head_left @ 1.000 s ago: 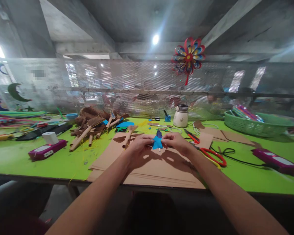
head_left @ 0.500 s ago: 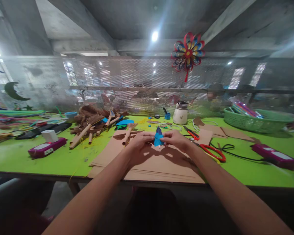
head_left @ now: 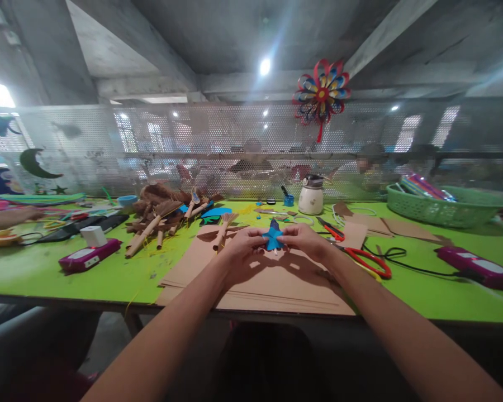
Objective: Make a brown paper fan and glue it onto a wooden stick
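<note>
Between my two hands is a small blue paper piece with a darker tip at its top and a pale bit below. My left hand pinches its left side. On its right side, my right hand has thumb and finger closed on the edge. Both hands are above a stack of brown paper sheets. A rolled brown paper stick with a fringed end lies beside my left hand. Red-handled scissors rest near my right wrist.
A heap of brown paper rolls lies at left, behind a purple power strip. A white jug and a blue paint pot stand at the back. At right are a green basket and another purple strip. Someone's hand shows far left.
The blue paper piece has spread into a more star-like outline between my fingers. The whole view has shifted slightly, and the other person's hand at far left shows more.
</note>
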Tool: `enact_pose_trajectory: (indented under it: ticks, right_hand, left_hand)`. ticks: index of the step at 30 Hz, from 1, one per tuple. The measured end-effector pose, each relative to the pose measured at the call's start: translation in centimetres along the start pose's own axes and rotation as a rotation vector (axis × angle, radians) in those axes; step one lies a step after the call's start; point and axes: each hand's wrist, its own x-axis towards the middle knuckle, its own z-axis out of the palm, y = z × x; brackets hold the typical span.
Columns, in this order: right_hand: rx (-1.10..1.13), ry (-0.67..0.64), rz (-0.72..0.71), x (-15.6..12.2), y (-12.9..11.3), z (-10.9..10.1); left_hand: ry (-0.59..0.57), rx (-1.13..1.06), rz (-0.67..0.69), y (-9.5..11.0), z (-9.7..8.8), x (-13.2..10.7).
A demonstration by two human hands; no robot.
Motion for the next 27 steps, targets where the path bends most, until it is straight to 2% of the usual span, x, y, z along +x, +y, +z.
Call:
enact_pose_trajectory:
  ticks: [8, 15, 20, 27]
  right_hand:
    - [-0.006, -0.031, -0.013, 0.0, 0.15, -0.15]
    - [0.003, -0.024, -0.025, -0.14, -0.06, -0.09]
    - [0.02, -0.016, 0.005, 0.03, 0.17, -0.2]
    - [0.0, -0.031, -0.024, 0.01, 0.18, -0.03]
  left_hand:
    - [0.0, -0.052, -0.018, -0.21, -0.35, 0.14]
    - [0.054, -0.077, -0.045, 0.15, 0.03, 0.02]
    - [-0.012, -0.06, -0.024, 0.13, 0.04, -0.06]
    - [-0.03, -0.035, 0.004, 0.13, -0.14, -0.3]
